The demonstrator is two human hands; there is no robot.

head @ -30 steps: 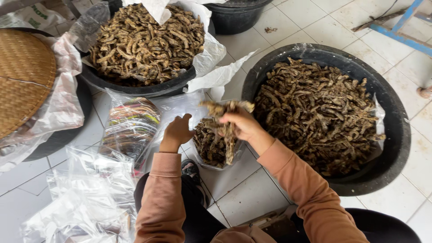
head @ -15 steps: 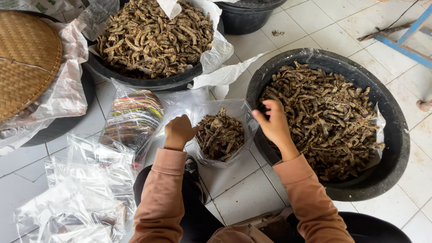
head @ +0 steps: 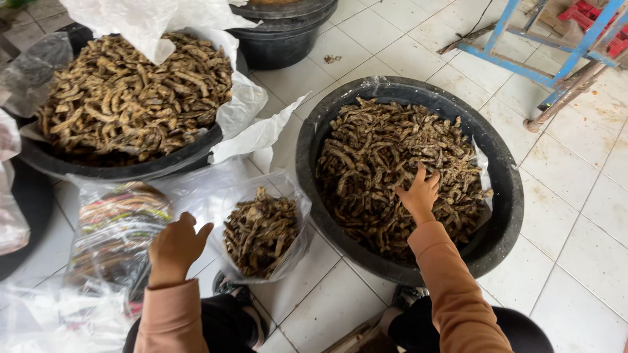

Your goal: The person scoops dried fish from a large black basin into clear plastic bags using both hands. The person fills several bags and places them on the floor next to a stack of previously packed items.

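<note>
Right hand at centre, fingers spread open on dried pods in black tub, left hand at lower left, fingers closed on clear bag

Black tub; brown dried pieces; clear bag.

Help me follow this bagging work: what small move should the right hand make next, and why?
Probably close the right hand around a bunch of the dried brown pieces in the black tub. Its fingers lie spread on the heap, gripping nothing, while the left hand rests at the edge of the clear bag, which looks only partly filled and stands open.
</note>
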